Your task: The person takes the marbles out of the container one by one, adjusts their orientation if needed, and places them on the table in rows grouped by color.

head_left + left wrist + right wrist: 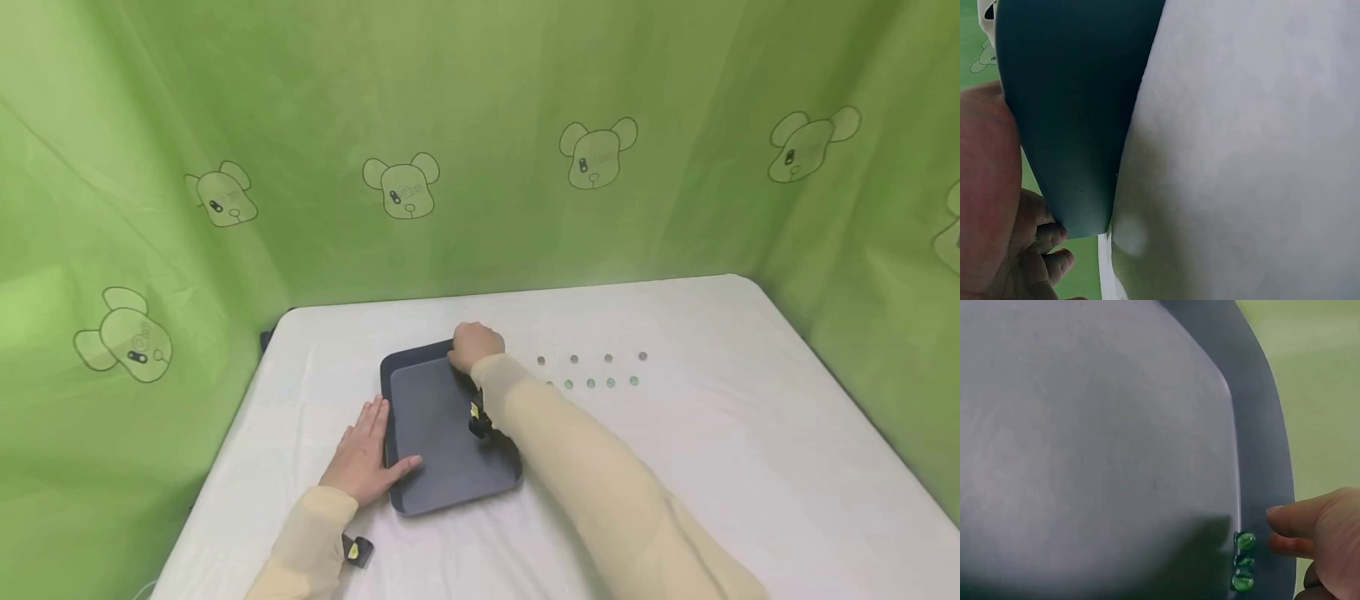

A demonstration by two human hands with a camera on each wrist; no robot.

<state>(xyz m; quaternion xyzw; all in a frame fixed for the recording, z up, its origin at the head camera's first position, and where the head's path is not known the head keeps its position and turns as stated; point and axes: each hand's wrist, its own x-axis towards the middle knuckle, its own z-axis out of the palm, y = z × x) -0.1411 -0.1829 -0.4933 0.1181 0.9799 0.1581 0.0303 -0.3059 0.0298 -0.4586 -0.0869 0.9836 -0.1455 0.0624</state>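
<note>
A dark grey rectangular tray (427,442) lies at an angle on the white table. My left hand (362,462) holds its near left side, fingers along the outer wall and thumb over the rim. The left wrist view shows the tray's outer wall (1079,125) against that palm. My right hand (477,346) is at the tray's far right corner. From the right wrist, its thumb and a finger reach over the wall, close to a short row of green glass beads (1244,562) inside the tray edge. The fingertips are apart from the beads; the other fingers are partly hidden.
Right of the tray, a row of small grey glass beads (574,359) lies behind a row of green ones (590,383). My right sleeve (585,467) crosses in front and hides part of the tray. A green curtain (495,242) surrounds the table's back and sides.
</note>
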